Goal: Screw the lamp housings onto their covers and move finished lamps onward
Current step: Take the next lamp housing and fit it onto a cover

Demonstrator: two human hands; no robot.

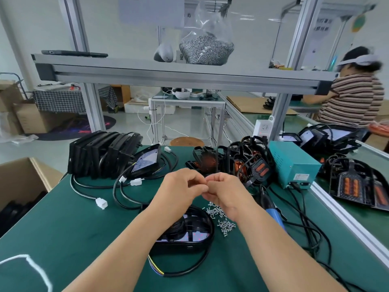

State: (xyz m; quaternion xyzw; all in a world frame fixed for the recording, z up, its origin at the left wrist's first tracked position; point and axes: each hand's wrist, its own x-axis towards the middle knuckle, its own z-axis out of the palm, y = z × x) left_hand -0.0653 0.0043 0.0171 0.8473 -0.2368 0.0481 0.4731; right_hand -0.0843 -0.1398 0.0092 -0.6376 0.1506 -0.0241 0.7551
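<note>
A black lamp (189, 232) with its cable lies on the green table (73, 228) below my wrists. Loose small screws (221, 218) are scattered just right of it. My left hand (181, 190) and my right hand (227, 194) meet above the lamp, fingers curled, fingertips touching one another. Whatever they pinch is too small to make out. A blue-handled electric screwdriver (271, 209) lies to the right, partly hidden by my right forearm.
A row of black lamps (105, 154) stands at the back left, with one lamp (146, 162) leaning beside it. Housings with orange parts (244, 163) pile at the back right next to a teal power box (292, 165). An open carton (23, 180) sits left. Another person (353, 98) works far right.
</note>
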